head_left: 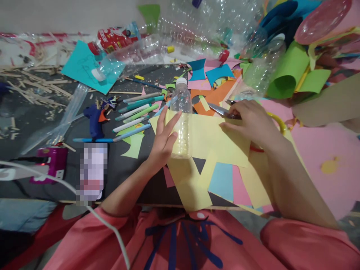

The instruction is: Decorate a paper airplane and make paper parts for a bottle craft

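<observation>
A clear plastic bottle [181,129] with a white cap is on a sheet of pale yellow paper [218,137], its cap pointing away from me. My left hand [163,144] is at the bottle's left side, fingers spread, holding the paper's left end against it. Over the paper's right part, my right hand [250,122] has its fingers curled on a pair of scissors [219,110] near where the blades meet. The blades point left, and part of a yellow-and-red handle shows by the wrist. My palm hides the middle of the scissors.
Markers [135,112], a blue glue gun [95,120] and a phone [94,170] lie to the left. A white cable [102,221] crosses the front left. Several plastic bottles [140,48] lie at the back. Pink paper [332,161] and other scraps cover the right side.
</observation>
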`<control>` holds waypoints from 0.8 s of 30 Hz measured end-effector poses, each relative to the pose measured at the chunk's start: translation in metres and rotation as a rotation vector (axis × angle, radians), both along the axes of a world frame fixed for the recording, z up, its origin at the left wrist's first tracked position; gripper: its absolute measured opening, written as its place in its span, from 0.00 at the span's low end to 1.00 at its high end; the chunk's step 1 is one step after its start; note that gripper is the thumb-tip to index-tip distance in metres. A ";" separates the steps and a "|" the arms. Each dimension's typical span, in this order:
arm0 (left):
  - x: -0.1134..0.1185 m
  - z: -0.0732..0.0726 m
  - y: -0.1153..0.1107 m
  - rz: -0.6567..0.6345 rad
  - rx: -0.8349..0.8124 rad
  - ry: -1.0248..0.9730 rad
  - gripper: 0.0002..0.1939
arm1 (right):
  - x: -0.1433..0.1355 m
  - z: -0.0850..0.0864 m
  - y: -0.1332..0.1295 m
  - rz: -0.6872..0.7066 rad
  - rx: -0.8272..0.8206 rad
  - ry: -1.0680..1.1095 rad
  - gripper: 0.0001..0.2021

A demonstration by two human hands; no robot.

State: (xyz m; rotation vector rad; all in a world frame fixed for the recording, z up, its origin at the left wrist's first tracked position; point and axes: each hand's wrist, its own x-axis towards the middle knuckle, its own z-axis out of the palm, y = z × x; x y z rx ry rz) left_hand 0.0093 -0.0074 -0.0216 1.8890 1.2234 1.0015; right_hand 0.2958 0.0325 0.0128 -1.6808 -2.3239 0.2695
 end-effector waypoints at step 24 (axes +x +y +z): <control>0.003 0.000 -0.001 0.038 -0.001 0.050 0.29 | -0.013 0.019 0.022 -0.017 0.169 -0.118 0.09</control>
